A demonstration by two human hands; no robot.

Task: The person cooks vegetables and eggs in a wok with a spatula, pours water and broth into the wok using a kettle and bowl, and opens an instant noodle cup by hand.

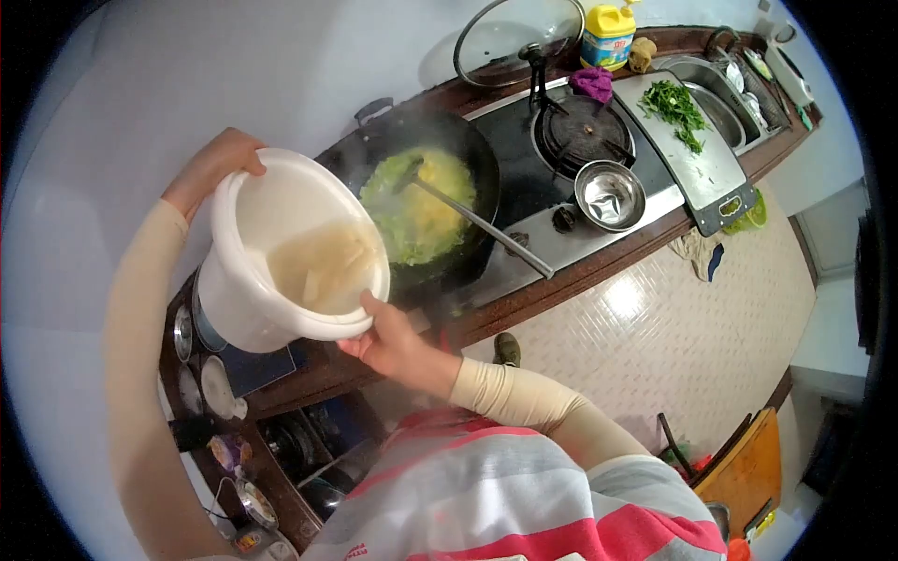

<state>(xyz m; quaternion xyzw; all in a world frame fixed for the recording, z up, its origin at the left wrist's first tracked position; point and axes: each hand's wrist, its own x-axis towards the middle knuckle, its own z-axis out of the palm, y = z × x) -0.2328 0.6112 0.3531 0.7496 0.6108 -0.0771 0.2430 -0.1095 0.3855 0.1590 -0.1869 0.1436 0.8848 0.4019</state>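
A white plastic bucket [245,280] is tilted toward the wok, with cloudy, pale liquid [327,266] inside. My left hand [217,164] grips its rim at the upper left. Low on the opposite side, my right hand [398,348] is closed on the rim, thumb on top. Just right of the bucket is a dark wok [482,164] on the stove, holding steaming yellow-green soup [412,238] with leafy greens. A long-handled metal ladle [486,227] leans in it, its handle reaching over the stove's front edge.
Right of the wok are a bare burner [585,131], a steel bowl [610,194] and a cutting board [687,168] with chopped greens [673,110]. A glass lid [514,42] leans against the wall near a yellow jug [608,37]. The sink [716,103] lies beyond.
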